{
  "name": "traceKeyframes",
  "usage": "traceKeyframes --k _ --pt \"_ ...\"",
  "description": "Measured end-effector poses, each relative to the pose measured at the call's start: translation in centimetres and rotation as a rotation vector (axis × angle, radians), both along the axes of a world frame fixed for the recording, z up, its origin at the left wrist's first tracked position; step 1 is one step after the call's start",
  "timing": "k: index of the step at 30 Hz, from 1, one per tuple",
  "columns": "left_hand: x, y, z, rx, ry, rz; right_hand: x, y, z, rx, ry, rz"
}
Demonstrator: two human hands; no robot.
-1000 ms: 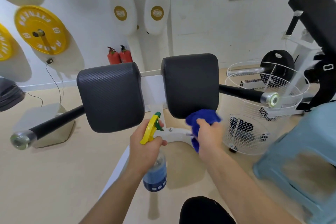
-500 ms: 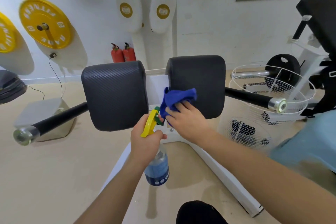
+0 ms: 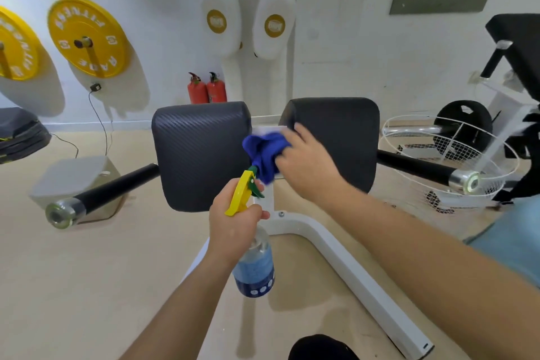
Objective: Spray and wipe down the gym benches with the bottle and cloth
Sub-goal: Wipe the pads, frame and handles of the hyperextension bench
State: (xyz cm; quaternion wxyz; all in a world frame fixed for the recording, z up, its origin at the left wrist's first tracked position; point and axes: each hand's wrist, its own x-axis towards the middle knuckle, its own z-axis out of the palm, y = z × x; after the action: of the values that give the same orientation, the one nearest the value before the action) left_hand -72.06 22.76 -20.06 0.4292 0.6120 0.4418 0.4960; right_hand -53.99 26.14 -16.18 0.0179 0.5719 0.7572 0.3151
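Observation:
Two black padded rollers stand side by side on a white frame point(image 3: 336, 245): the left pad point(image 3: 198, 155) and the right pad point(image 3: 347, 137). My left hand point(image 3: 233, 225) grips a spray bottle point(image 3: 255, 269) of blue liquid with a yellow trigger, held in front of the left pad's lower right corner. My right hand point(image 3: 306, 164) holds a bunched blue cloth point(image 3: 264, 152) in the gap between the pads, against the right pad's left edge.
Black bars with chrome ends stick out left point(image 3: 96, 196) and right point(image 3: 423, 169) of the pads. A white wire basket point(image 3: 450, 161) and a blue stool point(image 3: 514, 237) stand at the right. Yellow weight plates point(image 3: 87, 38) hang on the wall; two red extinguishers point(image 3: 206, 89) stand behind.
My right hand has carried the blue cloth from under the right pad's lower edge up and left into the gap between the pads. The left hand and bottle have stayed about where they were.

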Motion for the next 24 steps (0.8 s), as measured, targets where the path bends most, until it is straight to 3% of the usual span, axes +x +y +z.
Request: traceKeyframes --k 6,10,13,17,21,24 --pt "-0.1 -0.2 0.3 0.032 0.095 -0.067 0.7 -4.6 -4.6 -0.234 -0.111 0.056" --pt "0.9 0.1 1.4 -0.040 0.051 -0.102 1.0 -5.4 -2.7 -0.192 -0.026 0.069" --pt "1.2 0.8 3.6 -0.153 0.033 -0.123 -0.1 -4.6 1.2 -0.214 0.238 -0.084" --pt "0.3 1.1 8.6 -0.188 0.022 -0.120 -2.0 -3.6 5.6 -0.401 0.822 -0.373" --pt "-1.7 0.6 15.1 -0.240 0.042 -0.113 -5.1 -5.2 9.3 -0.522 1.086 -0.476" --pt "-3.6 0.1 20.8 -0.279 0.073 -0.093 -7.6 -6.9 13.2 -0.586 1.449 -0.612"
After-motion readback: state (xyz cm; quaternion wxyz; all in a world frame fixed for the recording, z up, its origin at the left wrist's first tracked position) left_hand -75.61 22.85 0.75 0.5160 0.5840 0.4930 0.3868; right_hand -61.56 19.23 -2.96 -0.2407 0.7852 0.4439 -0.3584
